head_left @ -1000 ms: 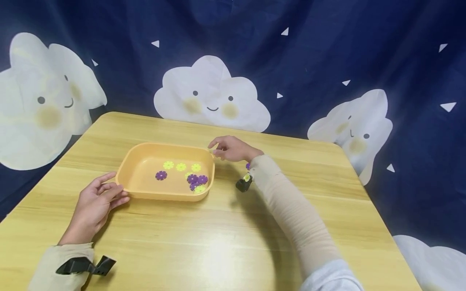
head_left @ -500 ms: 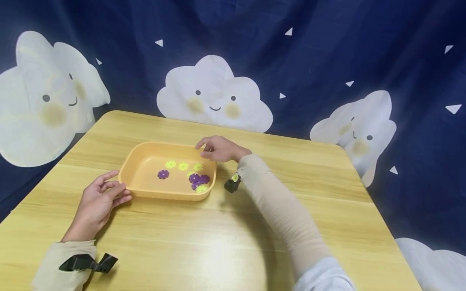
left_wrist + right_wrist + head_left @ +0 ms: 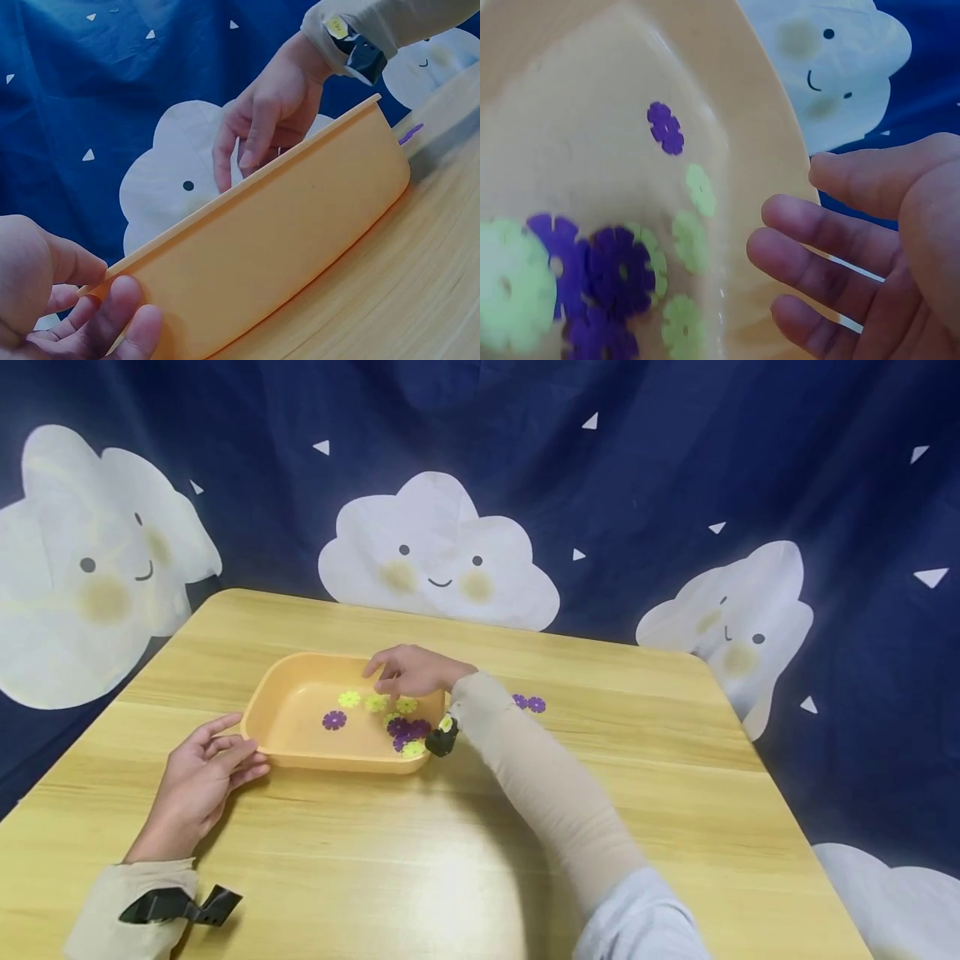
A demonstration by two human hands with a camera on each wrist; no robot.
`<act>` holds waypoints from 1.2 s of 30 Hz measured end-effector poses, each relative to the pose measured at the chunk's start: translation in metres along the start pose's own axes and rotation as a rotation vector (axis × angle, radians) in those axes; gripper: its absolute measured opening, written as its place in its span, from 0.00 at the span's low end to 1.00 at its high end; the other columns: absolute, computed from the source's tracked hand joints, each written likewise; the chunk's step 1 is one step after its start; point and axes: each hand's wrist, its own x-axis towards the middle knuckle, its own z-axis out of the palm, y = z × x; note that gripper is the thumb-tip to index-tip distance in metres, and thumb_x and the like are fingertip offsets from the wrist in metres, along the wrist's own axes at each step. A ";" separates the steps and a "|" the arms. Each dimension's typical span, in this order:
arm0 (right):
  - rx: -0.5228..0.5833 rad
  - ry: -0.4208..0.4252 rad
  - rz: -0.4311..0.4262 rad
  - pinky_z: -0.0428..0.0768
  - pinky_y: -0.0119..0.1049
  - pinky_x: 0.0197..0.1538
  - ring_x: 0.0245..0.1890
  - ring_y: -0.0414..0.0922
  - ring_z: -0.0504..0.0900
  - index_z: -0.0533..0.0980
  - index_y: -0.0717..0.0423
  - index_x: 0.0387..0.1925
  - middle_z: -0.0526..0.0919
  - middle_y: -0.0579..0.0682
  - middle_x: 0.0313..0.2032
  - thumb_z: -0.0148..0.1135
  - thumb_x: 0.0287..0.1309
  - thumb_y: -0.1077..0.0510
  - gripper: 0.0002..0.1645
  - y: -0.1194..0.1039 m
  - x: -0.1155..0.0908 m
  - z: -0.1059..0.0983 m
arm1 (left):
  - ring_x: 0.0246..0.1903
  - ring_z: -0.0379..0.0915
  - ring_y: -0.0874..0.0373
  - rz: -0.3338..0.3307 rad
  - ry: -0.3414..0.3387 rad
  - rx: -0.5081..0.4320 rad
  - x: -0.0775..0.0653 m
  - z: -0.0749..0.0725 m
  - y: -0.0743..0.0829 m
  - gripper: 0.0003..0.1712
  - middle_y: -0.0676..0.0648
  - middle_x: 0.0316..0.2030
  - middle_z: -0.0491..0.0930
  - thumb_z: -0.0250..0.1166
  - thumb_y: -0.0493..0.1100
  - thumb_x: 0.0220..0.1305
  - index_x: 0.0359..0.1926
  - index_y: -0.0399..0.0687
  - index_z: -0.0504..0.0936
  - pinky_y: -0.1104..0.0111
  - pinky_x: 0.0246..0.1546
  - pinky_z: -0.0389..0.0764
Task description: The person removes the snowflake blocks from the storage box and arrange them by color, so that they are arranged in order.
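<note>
A yellow-orange plastic tray (image 3: 300, 731) lies on the table. My left hand (image 3: 198, 785) holds its near left corner, thumb and fingers at the rim, as the left wrist view also shows. Over the tray's far right part is my right hand (image 3: 420, 670), fingers loosely bent, with nothing between them in the right wrist view. Below it lie several notched, flower-shaped plastic discs: yellow-green discs (image 3: 349, 699) and a pile of purple discs (image 3: 622, 270) with yellow-green ones. One purple disc (image 3: 334, 720) lies apart, further left in the tray.
Two purple discs (image 3: 536, 704) lie on the wooden table (image 3: 360, 860) to the right of the tray, partly behind the right sleeve (image 3: 525, 768). Behind the table hangs a dark blue curtain (image 3: 525, 435) with white clouds. Each wrist carries a black camera mount (image 3: 180, 906).
My right hand has moved left, from beside the tray's far right corner to over its inside. The purple discs on the table now show more. My left hand keeps its hold on the tray.
</note>
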 end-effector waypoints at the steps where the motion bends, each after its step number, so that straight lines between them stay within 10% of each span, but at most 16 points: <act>1: 0.000 -0.008 -0.001 0.77 0.28 0.51 0.41 0.47 0.85 0.70 0.60 0.62 0.83 0.57 0.48 0.54 0.71 0.58 0.21 -0.001 0.003 0.001 | 0.29 0.82 0.57 0.002 -0.001 -0.002 0.000 0.000 0.000 0.23 0.49 0.35 0.73 0.58 0.29 0.68 0.58 0.51 0.66 0.67 0.34 0.87; 15: 0.062 -0.205 -0.002 0.81 0.27 0.46 0.47 0.45 0.81 0.70 0.61 0.61 0.77 0.54 0.55 0.56 0.67 0.65 0.22 -0.013 0.042 0.018 | 0.28 0.83 0.56 0.009 -0.004 -0.023 0.001 0.002 0.000 0.24 0.48 0.33 0.74 0.62 0.31 0.66 0.59 0.49 0.66 0.68 0.34 0.87; 36: -0.066 -0.188 -0.046 0.70 0.23 0.54 0.50 0.38 0.75 0.80 0.50 0.53 0.80 0.45 0.47 0.64 0.58 0.69 0.22 -0.008 0.060 0.028 | 0.29 0.83 0.56 0.020 -0.018 -0.030 0.000 0.001 0.000 0.23 0.49 0.33 0.74 0.60 0.29 0.66 0.58 0.49 0.67 0.68 0.33 0.87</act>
